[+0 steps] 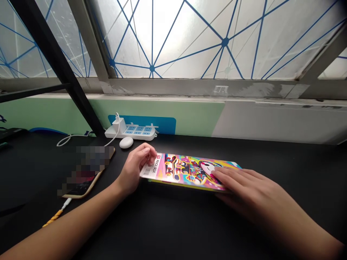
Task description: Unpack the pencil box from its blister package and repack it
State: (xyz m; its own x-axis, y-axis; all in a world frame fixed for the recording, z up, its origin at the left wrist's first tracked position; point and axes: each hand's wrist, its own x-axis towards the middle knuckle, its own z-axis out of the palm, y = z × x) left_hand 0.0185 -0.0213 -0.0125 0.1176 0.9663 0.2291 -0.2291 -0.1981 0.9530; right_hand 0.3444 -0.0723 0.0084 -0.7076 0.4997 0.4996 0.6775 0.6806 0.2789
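A flat, brightly coloured pencil box (187, 169) with a cartoon print lies on the black desk (173, 224), slightly tilted. My left hand (135, 166) pinches its left end, fingers curled over the white label edge. My right hand (244, 187) rests flat on the box's right end, fingers stretched out and pressing on the lid.
A phone (85, 173) on a yellow-orange cable (54, 217) lies at the left. A white power strip (132, 131) with a plugged charger and a small white oval case (126, 142) sit by the back wall under the window. A black diagonal frame bar (62, 68) rises at left.
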